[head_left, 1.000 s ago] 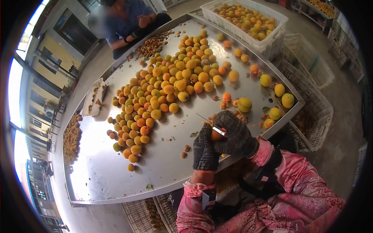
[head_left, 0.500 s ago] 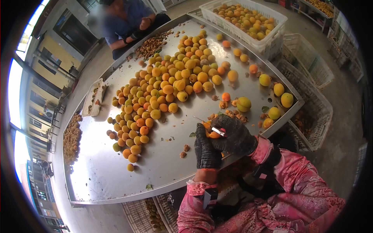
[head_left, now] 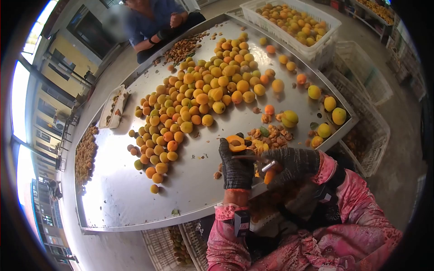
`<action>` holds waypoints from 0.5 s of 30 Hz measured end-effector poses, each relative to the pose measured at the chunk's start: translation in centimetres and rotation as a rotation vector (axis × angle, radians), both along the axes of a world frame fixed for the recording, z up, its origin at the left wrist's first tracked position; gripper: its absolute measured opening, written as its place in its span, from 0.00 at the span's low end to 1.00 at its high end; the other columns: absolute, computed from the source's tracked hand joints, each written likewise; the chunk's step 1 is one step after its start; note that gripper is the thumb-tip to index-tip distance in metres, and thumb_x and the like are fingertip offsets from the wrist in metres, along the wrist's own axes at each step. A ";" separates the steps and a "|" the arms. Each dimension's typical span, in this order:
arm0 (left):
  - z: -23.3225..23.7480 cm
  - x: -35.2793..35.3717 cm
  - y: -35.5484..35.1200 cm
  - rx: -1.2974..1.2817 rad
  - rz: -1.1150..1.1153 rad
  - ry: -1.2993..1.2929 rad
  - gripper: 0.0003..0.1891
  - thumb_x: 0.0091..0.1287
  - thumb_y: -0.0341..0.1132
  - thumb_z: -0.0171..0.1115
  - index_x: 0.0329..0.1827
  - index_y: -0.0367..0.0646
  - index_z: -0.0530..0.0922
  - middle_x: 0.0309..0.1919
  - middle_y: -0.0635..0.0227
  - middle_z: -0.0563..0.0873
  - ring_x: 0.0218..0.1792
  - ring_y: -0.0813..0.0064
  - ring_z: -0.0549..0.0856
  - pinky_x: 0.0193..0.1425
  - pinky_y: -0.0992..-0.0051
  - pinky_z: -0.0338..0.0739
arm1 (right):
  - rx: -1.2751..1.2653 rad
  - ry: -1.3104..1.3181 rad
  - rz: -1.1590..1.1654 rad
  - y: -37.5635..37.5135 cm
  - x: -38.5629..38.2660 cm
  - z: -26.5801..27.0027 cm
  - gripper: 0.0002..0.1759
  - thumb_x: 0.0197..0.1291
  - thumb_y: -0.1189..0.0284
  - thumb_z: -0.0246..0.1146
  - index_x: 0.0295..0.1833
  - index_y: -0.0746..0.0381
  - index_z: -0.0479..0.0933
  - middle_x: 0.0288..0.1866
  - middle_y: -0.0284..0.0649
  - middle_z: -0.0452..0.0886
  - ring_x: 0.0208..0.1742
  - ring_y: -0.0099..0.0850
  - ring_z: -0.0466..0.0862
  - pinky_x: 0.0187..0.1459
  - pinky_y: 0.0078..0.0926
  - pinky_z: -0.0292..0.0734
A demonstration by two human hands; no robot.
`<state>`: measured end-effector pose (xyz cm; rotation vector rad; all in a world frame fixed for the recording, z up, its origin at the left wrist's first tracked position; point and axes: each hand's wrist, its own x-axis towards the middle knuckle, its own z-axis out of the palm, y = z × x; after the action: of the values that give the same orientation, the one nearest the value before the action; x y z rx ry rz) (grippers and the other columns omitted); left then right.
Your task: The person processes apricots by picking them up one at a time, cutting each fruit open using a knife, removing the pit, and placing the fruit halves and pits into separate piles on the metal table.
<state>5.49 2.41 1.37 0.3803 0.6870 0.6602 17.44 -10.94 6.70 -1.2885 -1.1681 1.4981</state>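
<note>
My left hand (head_left: 236, 168), in a dark knitted glove, grips an apricot half (head_left: 235, 143) with its cut face up and a brown pit in it. My right hand (head_left: 291, 166), gloved likewise, is closed round a small knife (head_left: 267, 166); its blade, blurred, points left across the left hand's fingers. Another piece of apricot (head_left: 270, 175), orange, shows under the right hand's fingers. Just beyond both hands lies a heap of pits (head_left: 276, 137) and fruit scraps on the metal table (head_left: 199, 178). The large pile of whole apricots (head_left: 187, 110) is further off.
A white crate (head_left: 332, 34) full of apricots stands past the far right edge. More crates (head_left: 377, 144) sit on the floor at the right. A long white tray (head_left: 111, 119) holding scraps is on the left. Across the table is another person (head_left: 151, 22).
My hands have moved apart, with the apricot now in two pieces. The left keeps the half with the pit; the right has drawn back right with the knife and an orange piece.
</note>
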 end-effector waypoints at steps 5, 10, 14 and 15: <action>-0.7 0.4 0.3 -0.022 0.025 -0.040 0.25 0.62 0.56 0.52 0.47 0.41 0.73 0.33 0.63 0.80 0.29 0.72 0.79 0.26 0.78 0.75 | -0.086 -0.109 0.088 -0.5 0.8 -0.6 0.21 0.53 0.68 0.67 0.52 0.61 0.72 0.44 0.33 0.80 0.45 0.21 0.77 0.45 0.21 0.73; -0.7 0.8 -0.7 0.014 -0.152 -0.075 0.26 0.62 0.57 0.50 0.45 0.41 0.74 0.32 0.63 0.80 0.30 0.72 0.80 0.30 0.79 0.79 | 0.328 0.410 -0.611 0.5 1.4 -0.7 0.13 0.56 0.71 0.63 0.47 0.60 0.74 0.31 0.31 0.78 0.28 0.20 0.77 0.28 0.18 0.73; -1.4 0.9 -1.7 -0.054 -0.332 -0.217 0.21 0.63 0.45 0.54 0.53 0.40 0.68 0.40 0.61 0.78 0.39 0.72 0.80 0.41 0.78 0.80 | 0.594 0.621 -0.891 2.8 1.4 -0.5 0.13 0.55 0.71 0.64 0.46 0.60 0.74 0.25 0.31 0.75 0.19 0.20 0.72 0.20 0.17 0.68; 0.0 1.9 -3.3 0.040 -0.191 -0.042 0.21 0.63 0.50 0.53 0.49 0.42 0.71 0.35 0.64 0.79 0.31 0.74 0.80 0.28 0.82 0.76 | 0.612 0.687 -0.956 3.2 1.4 -0.4 0.14 0.55 0.71 0.64 0.46 0.60 0.74 0.23 0.31 0.74 0.18 0.20 0.71 0.20 0.18 0.67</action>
<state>7.41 -0.88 1.37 0.4614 0.5903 0.4997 18.84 -7.70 6.34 -0.6310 -0.3683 0.6627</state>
